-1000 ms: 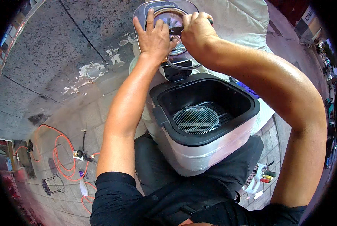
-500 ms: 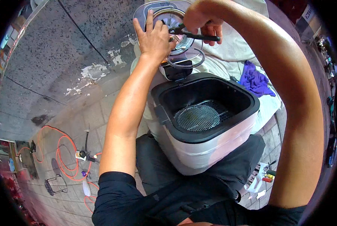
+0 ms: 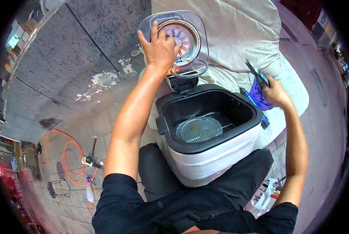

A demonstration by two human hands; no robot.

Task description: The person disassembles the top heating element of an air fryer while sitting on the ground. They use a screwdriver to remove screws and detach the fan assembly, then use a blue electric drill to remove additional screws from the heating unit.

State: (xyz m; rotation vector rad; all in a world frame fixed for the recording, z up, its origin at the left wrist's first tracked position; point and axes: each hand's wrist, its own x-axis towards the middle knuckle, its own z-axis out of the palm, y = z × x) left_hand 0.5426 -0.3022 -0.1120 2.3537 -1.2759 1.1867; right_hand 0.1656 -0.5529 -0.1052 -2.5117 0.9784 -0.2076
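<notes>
Between my knees stands a white air fryer (image 3: 205, 165) with a black inner pot (image 3: 229, 102) and a perforated round plate (image 3: 200, 128) at its bottom. Its lid (image 3: 201, 23) is tipped up at the far side, showing a round metal ring (image 3: 198, 43) around a fan (image 3: 184, 41) and a curved tube (image 3: 194, 74). Against the lid lies my left hand (image 3: 160, 48), its fingers spread and partly covering the ring. Off to the right, my right hand (image 3: 276, 93) grips black-handled pliers (image 3: 257, 73) above a purple cloth (image 3: 258, 95).
A pale padded cover (image 3: 225, 31) lies beneath the lid and cloth. Beside the pot is a blue-and-black tool (image 3: 260, 113). Tools in a white tray (image 3: 267, 195) sit by my right knee. An orange cord (image 3: 65, 156) and small stool (image 3: 57, 189) are at left.
My right hand has moved from the lid toward the purple cloth at right, carrying the pliers. My left hand stays on the lid.
</notes>
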